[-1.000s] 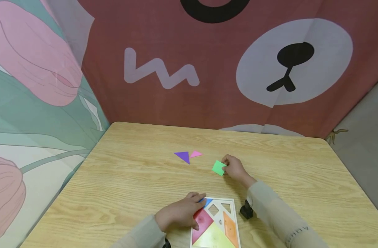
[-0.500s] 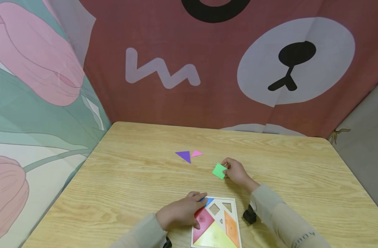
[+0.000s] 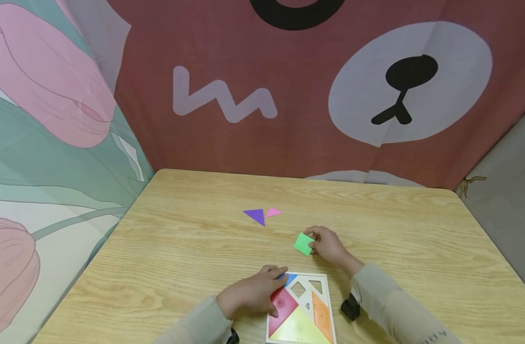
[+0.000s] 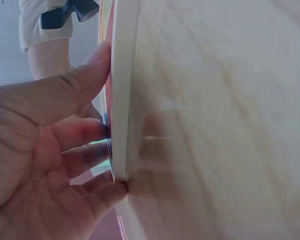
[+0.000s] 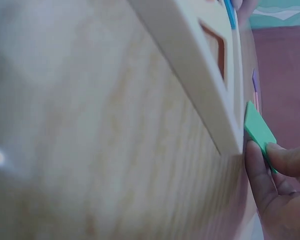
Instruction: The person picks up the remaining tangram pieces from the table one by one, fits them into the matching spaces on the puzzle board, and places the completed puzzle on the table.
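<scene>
On my feed, the right hand (image 3: 327, 244), thumb and fingers pinching the green square (image 3: 303, 244) by one edge, has come a little nearer the board (image 3: 305, 278) over the last second; the left hand keeps its place. I take that as the square being brought back toward the work, though I can't tell whether it clears the table (image 3: 193, 239) beneath those fingers. The left hand (image 3: 251, 292) grips nothing that I can make out: its fingers lie spread over the board's far left corner by the blue piece (image 3: 290, 279), its thumb on the red piece (image 3: 283, 303), and I judge that steadies the board. Just right of the left fingertips I see a square hole (image 3: 298, 289), then a triangular hole (image 3: 317, 286), with a small hole (image 3: 307, 306) nearer me, all unfilled. The purple triangle (image 3: 257, 216) and pink triangle (image 3: 273, 212) lie beyond the right fingers and to their left. For room, I have a bare strip of wood between the pinching fingers and the board's far edge, and plenty to the right of that hand. The raised rim and the left fingertips at that corner look like the likeliest things to bump coming in low.
</scene>
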Action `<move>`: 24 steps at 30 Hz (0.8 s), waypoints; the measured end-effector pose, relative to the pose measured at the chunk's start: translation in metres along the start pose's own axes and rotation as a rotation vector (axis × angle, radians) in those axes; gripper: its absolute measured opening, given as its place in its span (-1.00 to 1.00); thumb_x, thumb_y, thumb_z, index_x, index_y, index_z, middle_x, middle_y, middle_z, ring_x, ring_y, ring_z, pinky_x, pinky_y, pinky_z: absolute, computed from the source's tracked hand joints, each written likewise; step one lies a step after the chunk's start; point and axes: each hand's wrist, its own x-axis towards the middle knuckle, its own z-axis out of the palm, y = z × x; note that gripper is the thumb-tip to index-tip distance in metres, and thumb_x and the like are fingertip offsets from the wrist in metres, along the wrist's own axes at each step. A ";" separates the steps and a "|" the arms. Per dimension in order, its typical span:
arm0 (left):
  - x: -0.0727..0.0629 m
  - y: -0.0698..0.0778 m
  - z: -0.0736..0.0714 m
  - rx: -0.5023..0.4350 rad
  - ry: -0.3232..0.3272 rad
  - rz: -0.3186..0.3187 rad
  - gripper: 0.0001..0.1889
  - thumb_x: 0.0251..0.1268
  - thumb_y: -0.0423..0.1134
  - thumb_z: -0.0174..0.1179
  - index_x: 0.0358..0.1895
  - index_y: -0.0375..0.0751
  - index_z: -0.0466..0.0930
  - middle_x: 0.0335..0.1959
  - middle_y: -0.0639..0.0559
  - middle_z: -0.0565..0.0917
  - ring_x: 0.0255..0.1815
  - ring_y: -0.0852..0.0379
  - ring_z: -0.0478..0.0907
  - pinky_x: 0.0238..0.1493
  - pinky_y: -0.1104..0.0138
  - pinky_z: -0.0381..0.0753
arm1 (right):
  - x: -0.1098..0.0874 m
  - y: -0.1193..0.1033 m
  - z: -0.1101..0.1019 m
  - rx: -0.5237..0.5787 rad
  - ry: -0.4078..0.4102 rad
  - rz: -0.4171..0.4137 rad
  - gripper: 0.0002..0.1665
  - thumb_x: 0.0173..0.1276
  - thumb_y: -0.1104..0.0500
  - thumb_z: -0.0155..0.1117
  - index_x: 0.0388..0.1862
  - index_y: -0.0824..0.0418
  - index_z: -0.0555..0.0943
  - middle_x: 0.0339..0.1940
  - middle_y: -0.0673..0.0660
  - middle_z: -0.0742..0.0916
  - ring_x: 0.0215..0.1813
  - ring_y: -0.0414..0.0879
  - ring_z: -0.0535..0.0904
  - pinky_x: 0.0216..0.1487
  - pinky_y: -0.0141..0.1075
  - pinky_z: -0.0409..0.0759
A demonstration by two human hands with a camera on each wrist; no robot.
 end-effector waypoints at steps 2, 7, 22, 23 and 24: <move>0.000 0.000 0.000 0.000 -0.007 -0.005 -0.19 -0.21 -0.05 0.33 0.22 -0.22 0.23 0.27 0.01 0.15 0.22 0.07 0.06 0.10 0.39 0.21 | -0.003 -0.001 0.001 0.006 0.010 -0.014 -0.64 0.02 0.53 0.13 -0.14 0.39 0.50 -0.47 0.13 0.45 -0.45 -0.11 0.40 -0.50 -0.41 0.51; 0.001 0.000 0.000 0.007 -0.020 -0.012 -0.19 -0.21 -0.05 0.33 0.22 -0.21 0.23 0.27 0.02 0.15 0.22 0.07 0.06 0.09 0.39 0.22 | -0.010 -0.004 0.003 0.054 0.018 -0.055 -0.65 -0.02 0.55 0.14 -0.17 0.42 0.51 -0.48 0.14 0.44 -0.46 -0.12 0.39 -0.51 -0.38 0.52; 0.001 -0.001 0.002 -0.017 -0.018 -0.009 -0.21 -0.18 -0.06 0.31 0.22 -0.21 0.23 0.28 0.01 0.13 0.22 0.08 0.06 0.09 0.38 0.23 | -0.024 -0.009 0.004 0.073 0.003 -0.031 -0.65 0.02 0.55 0.11 -0.15 0.40 0.51 -0.48 0.16 0.44 -0.48 -0.11 0.40 -0.50 -0.39 0.52; 0.001 0.000 0.002 -0.017 -0.016 -0.009 -0.21 -0.18 -0.06 0.31 0.22 -0.21 0.23 0.28 0.01 0.13 0.22 0.08 0.06 0.09 0.38 0.23 | -0.025 -0.009 0.003 0.079 0.002 -0.032 -0.65 0.02 0.55 0.11 -0.15 0.41 0.51 -0.48 0.16 0.44 -0.48 -0.11 0.40 -0.49 -0.39 0.52; 0.001 0.000 0.002 -0.015 -0.016 -0.009 -0.21 -0.18 -0.06 0.31 0.22 -0.21 0.23 0.28 0.02 0.13 0.22 0.08 0.06 0.09 0.38 0.23 | -0.026 -0.009 0.003 0.083 0.003 -0.031 -0.65 0.02 0.55 0.11 -0.15 0.41 0.51 -0.48 0.16 0.44 -0.48 -0.11 0.39 -0.50 -0.39 0.52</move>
